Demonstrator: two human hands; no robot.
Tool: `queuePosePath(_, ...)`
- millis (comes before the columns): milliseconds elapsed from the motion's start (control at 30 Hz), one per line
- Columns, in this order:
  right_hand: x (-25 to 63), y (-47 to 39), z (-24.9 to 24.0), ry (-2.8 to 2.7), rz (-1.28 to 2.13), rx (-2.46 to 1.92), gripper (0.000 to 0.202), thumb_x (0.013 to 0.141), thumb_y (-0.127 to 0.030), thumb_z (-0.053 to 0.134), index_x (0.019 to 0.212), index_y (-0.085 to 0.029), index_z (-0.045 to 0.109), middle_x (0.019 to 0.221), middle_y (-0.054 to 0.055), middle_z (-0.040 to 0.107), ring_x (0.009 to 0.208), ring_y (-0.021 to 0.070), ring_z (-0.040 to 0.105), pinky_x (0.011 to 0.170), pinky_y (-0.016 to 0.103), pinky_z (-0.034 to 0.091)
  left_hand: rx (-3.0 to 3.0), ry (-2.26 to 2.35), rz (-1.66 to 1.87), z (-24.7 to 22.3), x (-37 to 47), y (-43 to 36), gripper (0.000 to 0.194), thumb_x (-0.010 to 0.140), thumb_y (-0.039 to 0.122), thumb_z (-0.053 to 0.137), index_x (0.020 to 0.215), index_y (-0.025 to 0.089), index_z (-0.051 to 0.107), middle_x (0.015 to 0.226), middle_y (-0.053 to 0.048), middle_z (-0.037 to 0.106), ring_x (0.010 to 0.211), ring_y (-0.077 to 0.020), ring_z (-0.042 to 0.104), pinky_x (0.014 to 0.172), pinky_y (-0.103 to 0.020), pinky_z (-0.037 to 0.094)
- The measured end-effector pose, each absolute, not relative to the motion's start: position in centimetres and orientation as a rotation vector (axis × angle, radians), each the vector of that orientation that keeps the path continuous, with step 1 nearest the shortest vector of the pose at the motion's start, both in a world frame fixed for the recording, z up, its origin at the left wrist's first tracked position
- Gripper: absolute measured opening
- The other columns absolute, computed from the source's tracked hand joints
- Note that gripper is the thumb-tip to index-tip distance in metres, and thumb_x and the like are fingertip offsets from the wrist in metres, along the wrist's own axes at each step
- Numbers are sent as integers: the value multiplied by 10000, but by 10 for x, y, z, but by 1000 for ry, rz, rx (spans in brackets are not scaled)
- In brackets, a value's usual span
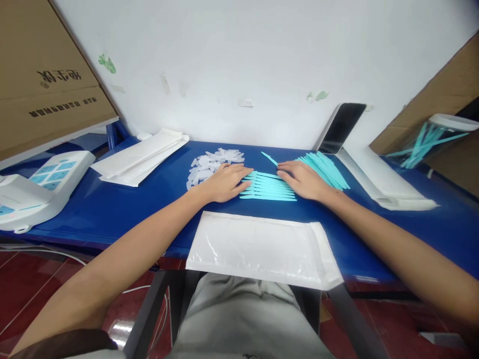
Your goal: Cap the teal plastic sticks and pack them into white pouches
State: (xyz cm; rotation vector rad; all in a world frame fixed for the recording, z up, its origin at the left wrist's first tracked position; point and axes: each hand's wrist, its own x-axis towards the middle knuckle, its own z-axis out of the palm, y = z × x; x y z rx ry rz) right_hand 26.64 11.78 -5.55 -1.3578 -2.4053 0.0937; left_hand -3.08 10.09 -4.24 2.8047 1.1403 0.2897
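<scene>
Several teal sticks (271, 187) lie side by side in a row on the blue table. My left hand (225, 182) rests at the row's left end, fingers apart, with its fingertips touching the sticks. At the right end is my right hand (302, 179), its fingers closed on a single teal stick (268, 158) that slants up and left above the row. A loose pile of teal sticks (325, 170) lies just right of that hand. Small translucent white pieces (209, 164) are heaped behind my left hand.
A white padded envelope (258, 249) lies at the front edge of the blue table (149, 209). More envelopes (142, 157) are at the left, near a white device (56, 184). A phone (342, 127), a white package (385, 182) and a clear tub of sticks (430, 142) stand right.
</scene>
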Motion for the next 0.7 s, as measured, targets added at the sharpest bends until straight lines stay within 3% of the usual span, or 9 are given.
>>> queuePosePath(200,269,121,-53,-2403,196,-1337,560,1048,-549,393,1275,-194,761,1435,121,687,1390,357,584,1201,544,413,2823,1110,316,-43,-31,101,561,1106,464,280,1517,156,507,1580,-142,533,1513,-327,414,1217,-531,278)
queuePosePath(367,262,113,-48,-2454,274,-1216,522,1042,-496,435,1325,-180,739,1440,147,679,1395,365,583,1196,581,414,2805,1125,295,-41,-30,99,550,1105,452,287,1514,162,511,1592,-131,522,1525,-338,397,1226,-552,272)
queuePosePath(533,257,105,-46,-2440,301,-1125,489,1040,-453,446,1350,-199,725,1393,117,715,1350,345,623,1160,544,459,2825,1111,327,-42,-30,100,543,1107,449,290,1496,158,533,1572,-136,542,1498,-325,438,1222,-537,297)
queuePosePath(700,262,104,-45,-2437,231,-1086,498,1039,-453,446,1407,-215,680,1448,112,679,1349,347,614,1156,564,454,2805,1140,321,-42,-31,98,570,1106,462,302,1547,148,481,1655,-161,426,1538,-324,384,1245,-545,271)
